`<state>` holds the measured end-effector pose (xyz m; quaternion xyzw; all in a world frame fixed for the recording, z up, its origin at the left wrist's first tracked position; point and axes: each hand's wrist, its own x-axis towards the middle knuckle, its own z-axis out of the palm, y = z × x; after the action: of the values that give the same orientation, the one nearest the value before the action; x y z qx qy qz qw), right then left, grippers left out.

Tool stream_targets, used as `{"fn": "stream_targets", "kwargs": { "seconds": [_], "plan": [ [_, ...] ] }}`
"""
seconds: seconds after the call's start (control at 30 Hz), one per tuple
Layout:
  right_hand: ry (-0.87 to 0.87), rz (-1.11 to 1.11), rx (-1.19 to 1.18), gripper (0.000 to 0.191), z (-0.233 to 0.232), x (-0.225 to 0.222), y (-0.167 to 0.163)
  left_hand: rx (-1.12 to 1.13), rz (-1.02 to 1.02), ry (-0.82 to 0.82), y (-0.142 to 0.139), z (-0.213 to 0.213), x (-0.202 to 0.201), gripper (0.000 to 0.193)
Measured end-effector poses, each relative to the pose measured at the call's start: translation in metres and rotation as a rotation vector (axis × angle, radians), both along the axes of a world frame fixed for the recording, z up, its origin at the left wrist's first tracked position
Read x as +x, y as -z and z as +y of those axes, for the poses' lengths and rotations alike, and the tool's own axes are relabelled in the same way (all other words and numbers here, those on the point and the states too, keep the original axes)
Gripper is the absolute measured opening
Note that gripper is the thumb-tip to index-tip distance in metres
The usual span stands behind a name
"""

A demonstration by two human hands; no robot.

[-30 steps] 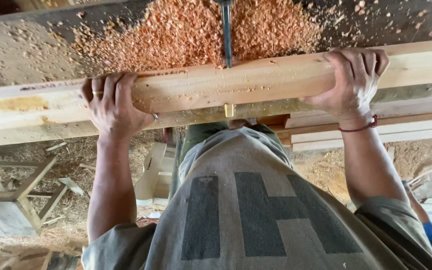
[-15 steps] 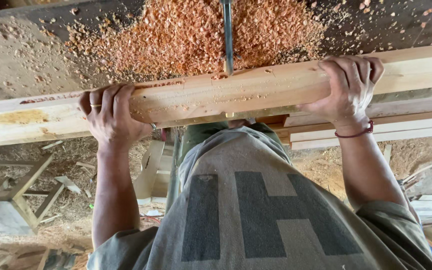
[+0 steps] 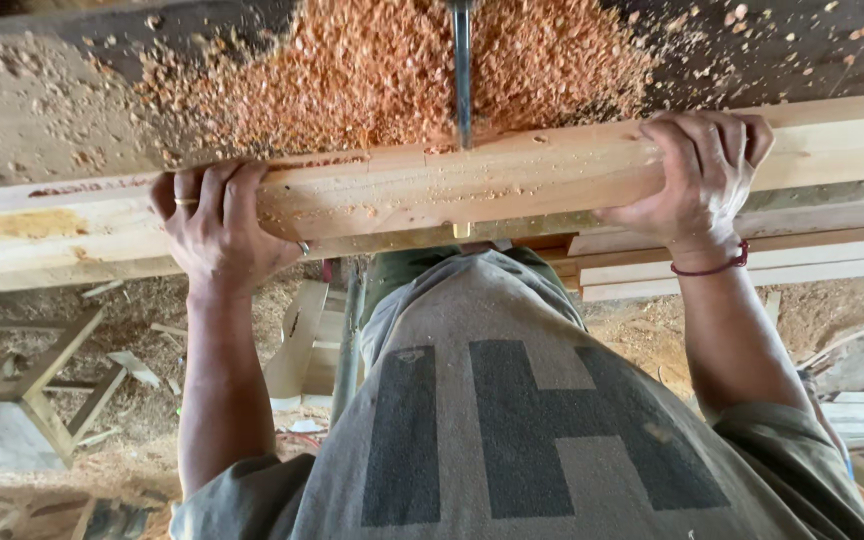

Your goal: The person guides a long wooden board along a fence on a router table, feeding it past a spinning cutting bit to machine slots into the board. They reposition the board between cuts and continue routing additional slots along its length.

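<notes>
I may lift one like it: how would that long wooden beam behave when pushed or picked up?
The wooden beam looks thick and straight, so probably stiff. Both the left hand and right hand clamp it, hinting at weight. Its squarish edges make rolling unlikely; sawdust could make it slippery.

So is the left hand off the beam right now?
No: the left hand is wrapped over the wooden beam, left of the saw blade, while the right hand grips the beam on the blade's other side.
</notes>
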<state>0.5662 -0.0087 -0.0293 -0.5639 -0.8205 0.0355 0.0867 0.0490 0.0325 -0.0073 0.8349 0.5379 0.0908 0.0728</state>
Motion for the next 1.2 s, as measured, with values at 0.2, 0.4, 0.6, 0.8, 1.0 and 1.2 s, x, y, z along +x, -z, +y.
{"fn": "stream_targets", "kwargs": {
  "seconds": [0.2, 0.4, 0.6, 0.8, 1.0, 1.2],
  "plan": [
    [0.018, -0.002, -0.011, 0.077, 0.002, 0.0, 0.0, 0.008, -0.005, 0.021, 0.003, 0.004, -0.003, 0.035],
    [0.014, -0.036, 0.03, 0.067, 0.013, 0.003, 0.005, -0.003, 0.011, 0.034, 0.004, 0.025, -0.004, 0.032],
    [0.001, -0.008, 0.062, 0.071, 0.024, 0.003, 0.008, 0.021, 0.051, 0.06, 0.002, 0.03, -0.006, 0.034],
    [0.015, -0.022, 0.036, 0.079, 0.007, 0.001, 0.002, 0.046, 0.021, 0.023, 0.004, 0.009, -0.001, 0.037],
    [-0.006, 0.011, 0.029, 0.093, -0.007, -0.003, 0.004, -0.01, 0.002, -0.029, -0.007, -0.017, 0.001, 0.041],
    [0.001, -0.012, 0.007, 0.09, -0.007, -0.005, 0.004, -0.015, 0.006, -0.008, -0.006, -0.011, -0.003, 0.041]
  ]
}}
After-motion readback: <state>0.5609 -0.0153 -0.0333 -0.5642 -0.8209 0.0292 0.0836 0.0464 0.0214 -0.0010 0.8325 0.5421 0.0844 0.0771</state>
